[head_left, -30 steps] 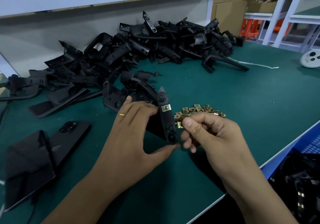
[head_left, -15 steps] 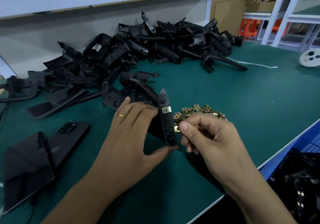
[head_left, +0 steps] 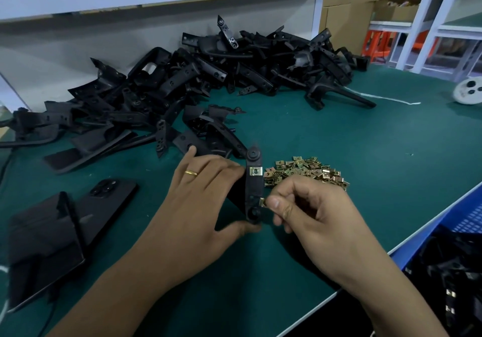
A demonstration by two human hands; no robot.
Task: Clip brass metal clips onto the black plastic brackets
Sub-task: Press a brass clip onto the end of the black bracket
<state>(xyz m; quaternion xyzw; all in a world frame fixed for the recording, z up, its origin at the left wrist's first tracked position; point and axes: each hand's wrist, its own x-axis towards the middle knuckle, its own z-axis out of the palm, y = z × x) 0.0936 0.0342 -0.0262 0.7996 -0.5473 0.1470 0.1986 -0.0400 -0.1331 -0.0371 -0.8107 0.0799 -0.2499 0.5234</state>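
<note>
The left hand (head_left: 198, 201) grips a black bracket (head_left: 253, 185) upright over the green table (head_left: 339, 133), one brass clip (head_left: 255, 171) already seated near its top. The right hand (head_left: 307, 214) pinches a second clip (head_left: 263, 202) against the bracket's lower edge, just in front of the loose clip pile (head_left: 305, 171). At the right edge, a blue crate (head_left: 469, 214) holds black brackets fitted with clips.

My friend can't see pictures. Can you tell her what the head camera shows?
A left hand holds a black bracket upright with one brass clip fitted, while the right hand pinches a second clip at its lower edge. Loose clips and brackets lie behind.
</note>
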